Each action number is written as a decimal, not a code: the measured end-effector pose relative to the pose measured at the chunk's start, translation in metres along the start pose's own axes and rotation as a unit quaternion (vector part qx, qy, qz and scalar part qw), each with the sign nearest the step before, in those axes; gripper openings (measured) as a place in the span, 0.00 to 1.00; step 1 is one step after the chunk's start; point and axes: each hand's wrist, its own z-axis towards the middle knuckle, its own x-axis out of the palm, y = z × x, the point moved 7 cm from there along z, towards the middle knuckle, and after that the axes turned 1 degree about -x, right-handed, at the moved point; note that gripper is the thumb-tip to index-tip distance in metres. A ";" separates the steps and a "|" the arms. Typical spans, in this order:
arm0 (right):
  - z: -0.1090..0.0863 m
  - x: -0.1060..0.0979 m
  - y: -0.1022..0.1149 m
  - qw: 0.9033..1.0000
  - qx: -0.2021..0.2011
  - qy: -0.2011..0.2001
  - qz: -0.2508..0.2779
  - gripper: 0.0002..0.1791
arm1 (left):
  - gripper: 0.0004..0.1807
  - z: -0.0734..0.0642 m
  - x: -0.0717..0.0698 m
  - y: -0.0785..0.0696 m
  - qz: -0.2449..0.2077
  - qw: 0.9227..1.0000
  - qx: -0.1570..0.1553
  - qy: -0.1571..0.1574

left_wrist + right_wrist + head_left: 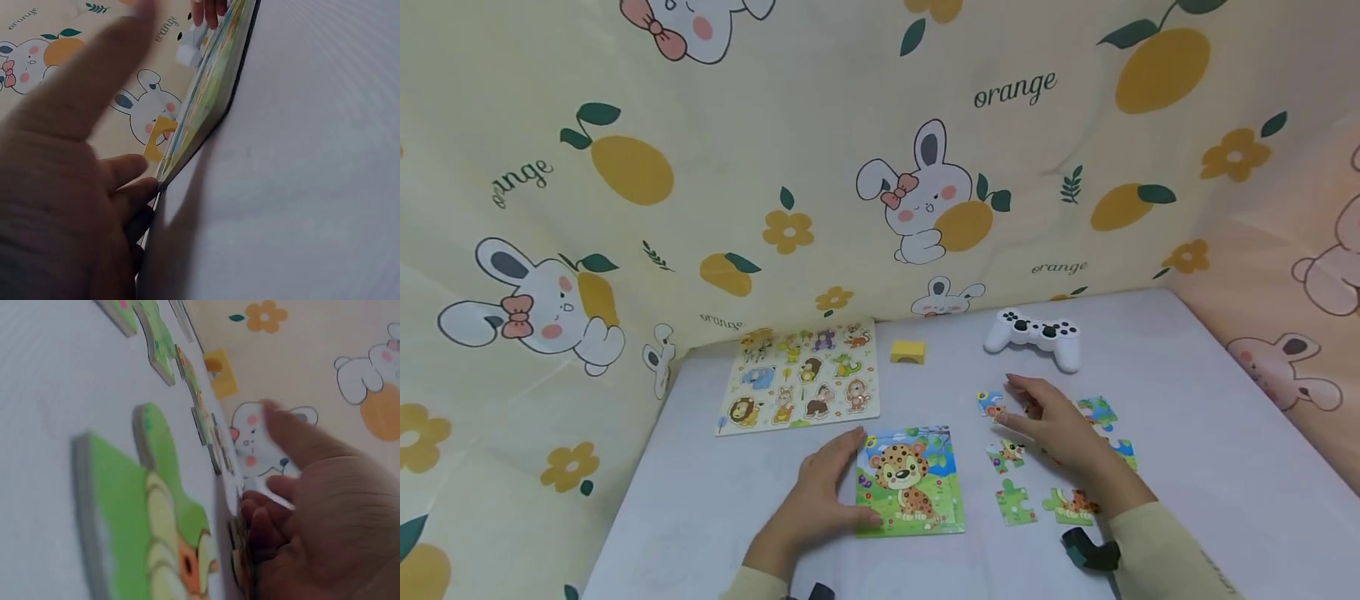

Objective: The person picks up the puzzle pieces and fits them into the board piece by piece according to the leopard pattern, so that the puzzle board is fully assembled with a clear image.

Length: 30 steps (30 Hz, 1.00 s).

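Note:
A square board with a leopard picture (912, 492) lies flat on the table. My left hand (822, 492) is at its left side, fingertips at the upper left corner and thumb over the lower left edge. In the left wrist view the fingers (134, 190) touch the board's edge while the thumb stands raised. My right hand (1060, 425) is over the jigsaw pieces to the right, fingers extended, partly covering some. Near its thumb and fingertips is a blue-and-orange jigsaw piece (988, 404). Below lie a spotted piece (1007, 455), a green piece (1015, 503) and a green-and-orange piece (1071, 507).
An animal peg board (797, 379) lies at the back left. Beside it stands a yellow block (907, 352), and a white game controller (1033, 335) lies at the back right. Two more jigsaw pieces show past my right hand. A patterned cloth (820, 150) hangs behind the table.

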 end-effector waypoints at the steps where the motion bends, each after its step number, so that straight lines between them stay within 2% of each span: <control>1: 0.001 0.002 0.001 1.000 -0.004 0.003 -0.020 0.49 | 0.74 0.001 0.001 -0.002 0.014 1.000 0.012 0.013; 4: 0.003 0.006 0.007 0.998 -0.013 0.006 -0.061 0.48 | 0.79 0.002 0.002 -0.005 0.042 0.997 0.039 0.051; 8: 0.009 0.010 0.015 0.993 -0.031 -0.012 -0.110 0.41 | 0.82 0.003 0.000 -0.004 0.055 0.993 0.040 0.096; 10: 0.011 0.010 0.018 0.991 -0.032 -0.025 -0.128 0.36 | 0.82 0.005 -0.001 -0.004 0.061 0.991 0.039 0.108; 13: 0.013 0.008 0.018 0.989 -0.020 -0.040 -0.140 0.32 | 0.83 0.009 0.000 -0.003 0.073 0.990 0.047 0.107; 17: 0.014 0.004 0.016 0.990 -0.009 -0.048 -0.131 0.32 | 0.84 0.011 0.000 -0.006 0.079 0.991 0.058 0.094; 21: 0.013 0.002 0.014 0.992 -0.008 -0.060 -0.111 0.31 | 0.84 0.011 0.000 -0.007 0.077 0.991 0.058 0.094; 30: 0.004 0.001 0.020 0.994 -0.016 -0.102 -0.026 0.18 | 0.83 0.003 -0.003 0.002 0.082 0.990 0.042 0.109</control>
